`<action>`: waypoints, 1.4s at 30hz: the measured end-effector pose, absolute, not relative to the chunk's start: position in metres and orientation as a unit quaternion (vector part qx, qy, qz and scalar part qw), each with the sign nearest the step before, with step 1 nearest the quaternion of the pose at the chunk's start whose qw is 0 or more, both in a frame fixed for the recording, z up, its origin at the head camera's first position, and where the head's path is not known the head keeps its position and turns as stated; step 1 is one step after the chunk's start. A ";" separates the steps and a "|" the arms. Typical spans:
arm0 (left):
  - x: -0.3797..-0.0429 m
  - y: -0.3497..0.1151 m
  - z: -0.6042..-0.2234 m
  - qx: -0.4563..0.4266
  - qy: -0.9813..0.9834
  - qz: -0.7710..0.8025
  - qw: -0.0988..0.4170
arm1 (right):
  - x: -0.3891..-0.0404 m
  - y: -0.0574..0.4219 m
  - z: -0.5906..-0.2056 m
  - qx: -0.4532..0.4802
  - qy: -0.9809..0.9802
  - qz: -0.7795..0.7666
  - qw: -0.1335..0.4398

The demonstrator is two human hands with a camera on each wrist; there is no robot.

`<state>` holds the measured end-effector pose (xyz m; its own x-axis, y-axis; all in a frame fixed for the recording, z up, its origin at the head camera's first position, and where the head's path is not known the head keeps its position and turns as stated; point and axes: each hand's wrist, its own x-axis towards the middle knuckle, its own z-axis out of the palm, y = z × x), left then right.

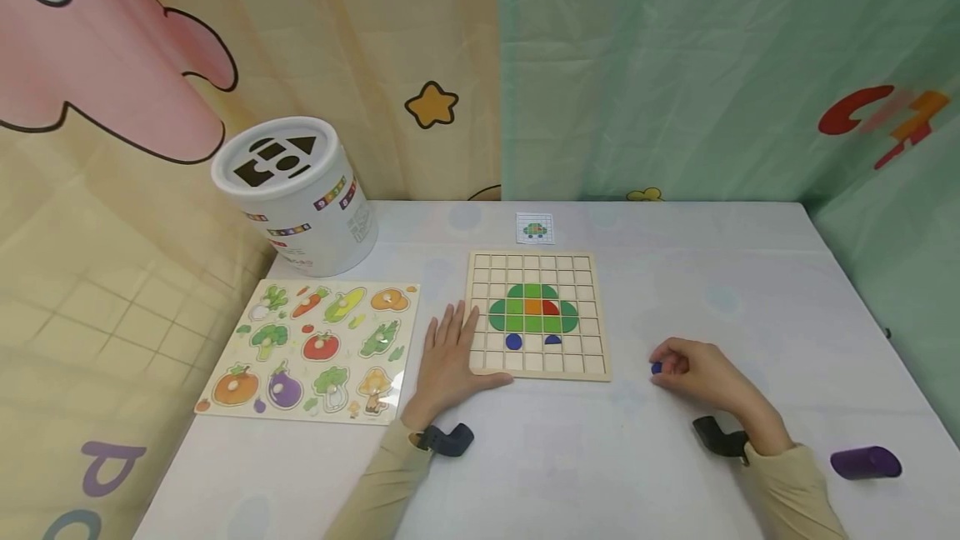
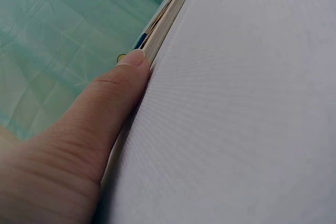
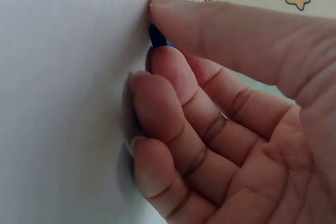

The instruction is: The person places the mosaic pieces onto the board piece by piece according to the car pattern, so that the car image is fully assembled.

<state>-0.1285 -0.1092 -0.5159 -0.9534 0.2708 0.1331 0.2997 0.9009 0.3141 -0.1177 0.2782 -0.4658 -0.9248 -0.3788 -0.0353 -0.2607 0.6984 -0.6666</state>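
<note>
My left hand [image 1: 447, 365] rests at the lower left corner of a wooden grid board [image 1: 585, 367], fingers straight along its left side and thumb along its near edge. On the board, green, orange and red pieces form a car shape, with a blue round shape [image 1: 513, 342] and a blue half-circle [image 1: 552, 340] beneath it. To the right of the board, my right hand [image 1: 701, 373] pinches a small blue piece [image 3: 158, 36] between thumb and forefinger, close to the table. Its full outline is hidden by the fingers.
A small picture card [image 1: 535, 228] showing a similar car lies beyond the board. At left are a vegetable puzzle board [image 1: 300, 407] and a white bucket [image 1: 330, 232] with a cut-out lid. A purple cylinder-like object [image 1: 866, 463] lies at the right.
</note>
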 end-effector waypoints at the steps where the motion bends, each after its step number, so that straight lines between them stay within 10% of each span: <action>1: -0.129 -0.109 -0.516 -0.147 -0.974 -0.167 0.044 | -0.118 0.278 -0.465 -0.172 0.918 -0.345 0.090; 42: -0.129 -0.109 -0.517 -0.145 -0.975 -0.163 0.039 | -0.131 0.210 -0.471 -0.191 0.882 -0.424 0.070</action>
